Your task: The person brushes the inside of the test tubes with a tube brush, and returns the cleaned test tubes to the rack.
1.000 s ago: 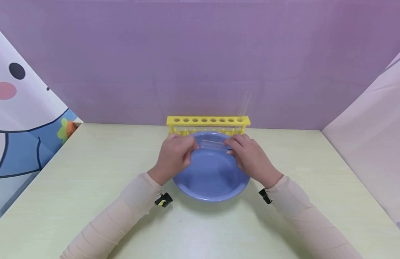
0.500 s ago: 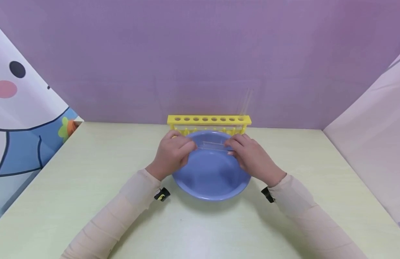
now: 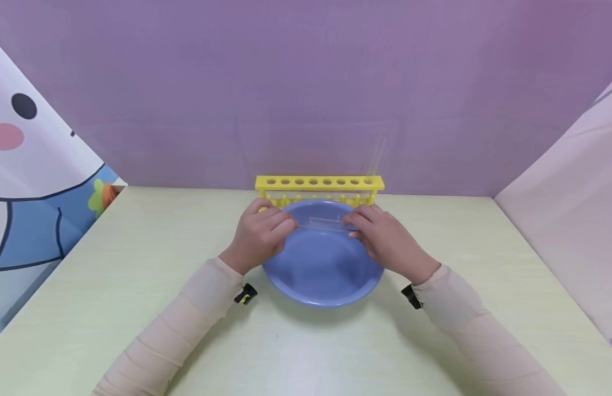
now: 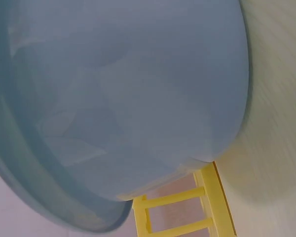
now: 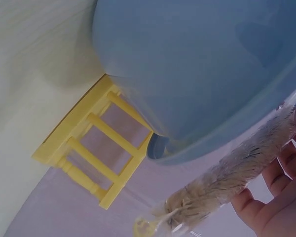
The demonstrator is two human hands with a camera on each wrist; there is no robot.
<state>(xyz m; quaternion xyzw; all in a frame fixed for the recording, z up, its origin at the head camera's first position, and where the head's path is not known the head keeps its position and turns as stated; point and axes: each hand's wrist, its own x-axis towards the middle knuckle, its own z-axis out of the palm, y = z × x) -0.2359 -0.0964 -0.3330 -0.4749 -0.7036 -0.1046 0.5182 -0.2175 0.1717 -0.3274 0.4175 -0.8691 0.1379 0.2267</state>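
My right hand (image 3: pixel 385 242) grips a clear test tube (image 3: pixel 326 221) that lies roughly level over the far part of a blue basin (image 3: pixel 322 278). A bristly test tube brush (image 5: pixel 232 170) sits inside the tube in the right wrist view, its pale tip (image 5: pixel 146 227) toward the lower left. On the other side of the basin, the left hand (image 3: pixel 258 234) has its fingers curled at the tube's left side, seemingly pinching the brush's thin handle. That grip is mostly hidden, and the left wrist view shows no fingers.
Behind the basin stands a yellow test tube rack (image 3: pixel 291 183) with a row of holes. A clear tube (image 3: pixel 377 154) leans up from its right end. A purple backdrop (image 3: pixel 306 99) rises behind the pale table (image 3: pixel 306 357).
My left hand has shifted slightly to the left, away from the tube, widening the gap between the hands. The right hand stays nearly in place, and the basin has not visibly moved.
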